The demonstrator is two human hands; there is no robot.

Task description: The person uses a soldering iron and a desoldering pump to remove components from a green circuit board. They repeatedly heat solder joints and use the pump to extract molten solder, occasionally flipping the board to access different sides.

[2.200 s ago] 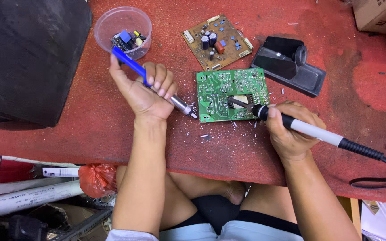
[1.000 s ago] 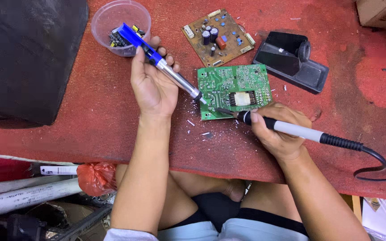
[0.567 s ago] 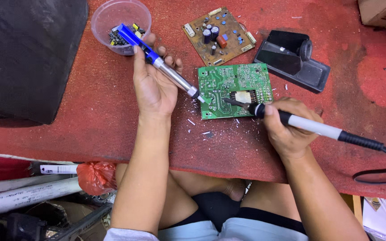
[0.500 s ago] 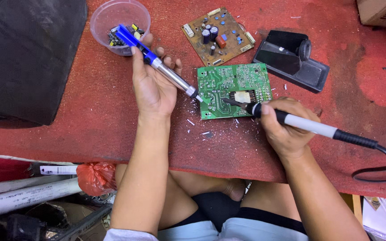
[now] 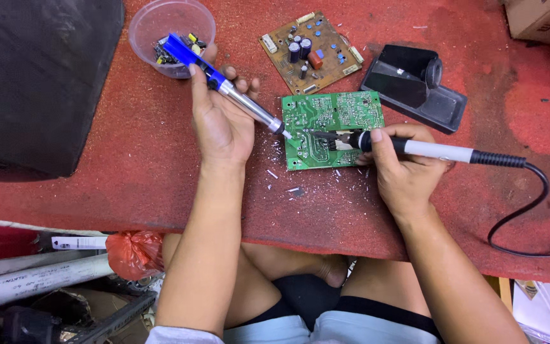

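Two tools on one board here. The green circuit board [image 5: 332, 129] lies flat, solder side up, on the red surface [image 5: 128, 178], right between the two hands. The left hand [image 5: 221, 121] has its grip wrapped tight around a blue and silver desoldering pump [image 5: 224, 86], held at a slant with the blue plunger end up over the plastic tub and the nozzle down at the board's left edge, touching it or as good as. So the board sits just right of that grip, past the tip of the pump.

The right hand [image 5: 402, 169] is closed around the white handle of a soldering iron [image 5: 415, 148], fingers curled over it pen-style. The iron lies nearly level, its dark tip pointing left onto the middle of the board, next to a small pale component. That grip sits at the board's right edge, so the board is to its left. The iron's black cable [image 5: 529, 216] loops off to the right.

Behind the board there's a brown circuit board [image 5: 310, 52] with capacitors on it, a black iron stand [image 5: 413, 86] just beside the green board's far right corner, and a clear plastic tub [image 5: 172, 35] of loose parts. Little solder bits are scattered near the board's front edge.
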